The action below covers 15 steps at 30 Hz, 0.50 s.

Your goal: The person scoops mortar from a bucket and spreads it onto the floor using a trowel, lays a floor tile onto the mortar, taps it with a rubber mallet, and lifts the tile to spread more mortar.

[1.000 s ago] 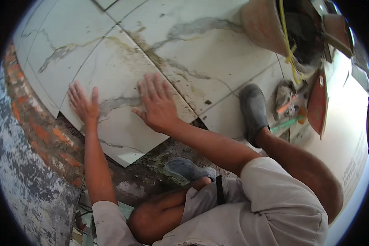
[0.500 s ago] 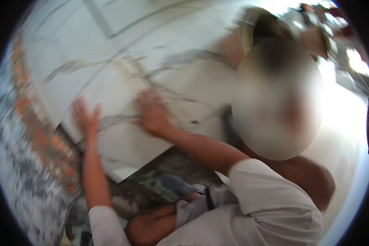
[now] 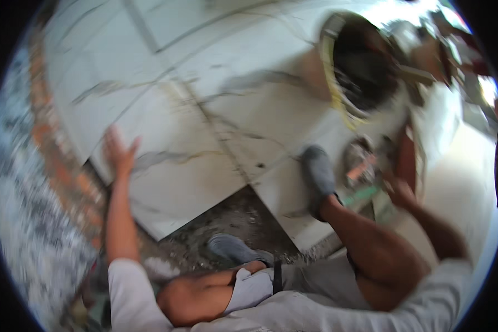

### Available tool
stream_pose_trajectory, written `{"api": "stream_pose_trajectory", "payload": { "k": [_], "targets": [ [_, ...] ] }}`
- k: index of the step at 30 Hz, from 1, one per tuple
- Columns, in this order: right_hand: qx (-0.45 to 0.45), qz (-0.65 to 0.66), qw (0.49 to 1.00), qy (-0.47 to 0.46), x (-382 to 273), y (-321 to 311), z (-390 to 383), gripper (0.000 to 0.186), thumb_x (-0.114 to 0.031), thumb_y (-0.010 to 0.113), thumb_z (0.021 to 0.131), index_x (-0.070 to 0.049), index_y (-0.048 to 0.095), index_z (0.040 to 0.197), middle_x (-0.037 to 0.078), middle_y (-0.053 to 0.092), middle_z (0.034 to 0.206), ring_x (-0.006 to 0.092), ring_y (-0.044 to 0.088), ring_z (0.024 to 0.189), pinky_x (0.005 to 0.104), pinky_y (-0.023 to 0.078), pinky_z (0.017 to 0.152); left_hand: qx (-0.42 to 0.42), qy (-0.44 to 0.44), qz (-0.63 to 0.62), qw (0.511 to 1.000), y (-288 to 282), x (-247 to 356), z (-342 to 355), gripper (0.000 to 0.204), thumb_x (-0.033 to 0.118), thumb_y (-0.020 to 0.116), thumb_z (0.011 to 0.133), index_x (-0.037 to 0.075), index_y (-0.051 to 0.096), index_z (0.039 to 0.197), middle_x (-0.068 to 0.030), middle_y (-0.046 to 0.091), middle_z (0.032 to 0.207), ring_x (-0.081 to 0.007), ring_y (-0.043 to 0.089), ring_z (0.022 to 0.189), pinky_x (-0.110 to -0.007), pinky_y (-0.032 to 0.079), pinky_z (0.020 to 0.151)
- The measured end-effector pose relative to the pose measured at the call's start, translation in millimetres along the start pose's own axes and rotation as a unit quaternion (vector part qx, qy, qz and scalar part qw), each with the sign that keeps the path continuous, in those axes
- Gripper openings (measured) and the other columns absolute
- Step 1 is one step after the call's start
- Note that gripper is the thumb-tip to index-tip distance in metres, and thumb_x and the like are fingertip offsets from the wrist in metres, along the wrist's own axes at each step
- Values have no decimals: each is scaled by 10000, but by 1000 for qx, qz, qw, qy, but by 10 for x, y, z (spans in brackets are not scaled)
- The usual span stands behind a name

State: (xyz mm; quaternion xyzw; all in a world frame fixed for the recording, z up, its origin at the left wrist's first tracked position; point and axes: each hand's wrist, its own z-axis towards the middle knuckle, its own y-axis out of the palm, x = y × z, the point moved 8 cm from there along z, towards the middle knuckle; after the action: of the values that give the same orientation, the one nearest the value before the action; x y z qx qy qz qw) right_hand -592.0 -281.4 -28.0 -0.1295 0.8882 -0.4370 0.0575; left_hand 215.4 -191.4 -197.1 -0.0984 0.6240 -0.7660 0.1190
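Observation:
My left hand (image 3: 119, 155) rests with its fingers apart on a white marble-look floor tile (image 3: 177, 182), near the tile's left edge. Out to the right, my right hand (image 3: 401, 193) is beside a green strip-like thing (image 3: 362, 195) on the floor. Motion smears its fingers, so I cannot make out whether they hold anything. Just beyond that strip lies a crumpled plastic bag (image 3: 359, 163) with an orange patch. Next to the bag is a reddish-brown upright thing (image 3: 406, 157), too blurred to name.
Dark bare ground (image 3: 232, 213) shows in a gap between tiles, with my grey shoe (image 3: 235, 249) in it. My other shoe (image 3: 317, 171) stands on a tile. A bucket (image 3: 365, 66) with a dark inside sits far right. Rough brick edging (image 3: 55, 155) runs along the left.
My right hand has left the tile and swung right to the green strip. My left hand stays on the tile. The bucket, bag and right shoe now show where a blurred oval covered them.

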Motion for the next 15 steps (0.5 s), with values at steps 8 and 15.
{"api": "stream_pose_trajectory", "payload": {
  "k": [8,15],
  "targets": [
    [-74,34,973,217,1173,1133,-889,397,-217,589,860,-64,540,1223,171,660,926,320,643,840,411,516,731,-208,-161,-33,964,-218,133,207,1290,756,681,580,80,80,1499,-116,95,1565,-324,70,1440,-584,114,1117],
    [-82,63,957,272,1203,1163,-1101,408,-220,592,853,-39,533,1214,161,656,896,287,645,820,387,512,713,-280,-182,-48,941,-311,133,238,1428,729,769,443,123,33,1507,-84,50,1575,-303,32,1448,-629,126,1101]
  ]
}}
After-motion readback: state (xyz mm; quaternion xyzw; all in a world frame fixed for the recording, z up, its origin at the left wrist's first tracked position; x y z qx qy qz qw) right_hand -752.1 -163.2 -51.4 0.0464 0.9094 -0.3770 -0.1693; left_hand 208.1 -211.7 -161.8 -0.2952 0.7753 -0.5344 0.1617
